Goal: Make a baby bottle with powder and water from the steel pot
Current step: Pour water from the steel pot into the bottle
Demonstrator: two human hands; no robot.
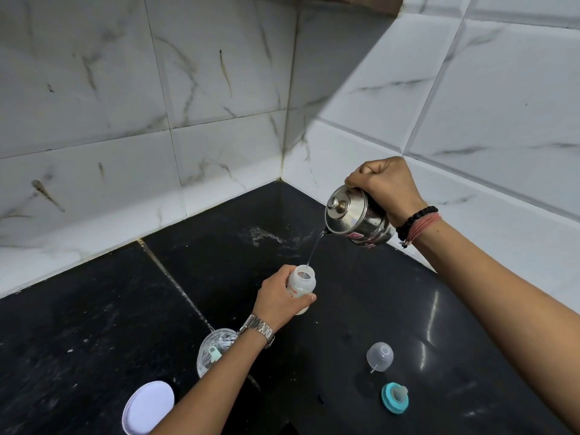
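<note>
My left hand [276, 298] grips a small translucent baby bottle [302, 285] above the black counter, its mouth open and facing up. My right hand [384, 183] holds the steel pot [357, 219] by its top, tilted toward the left with the lid on. A thin stream of water [315, 248] runs from the pot's spout into the bottle's mouth. An open clear powder jar [215, 348] with a pale green scoop inside stands partly behind my left forearm.
On the black counter [94, 324] lie the jar's white lid [147, 406] at the front left, a clear bottle cap [379, 356] and a teal ring with nipple [394, 397] at the front right. White marble tiles wall the corner behind.
</note>
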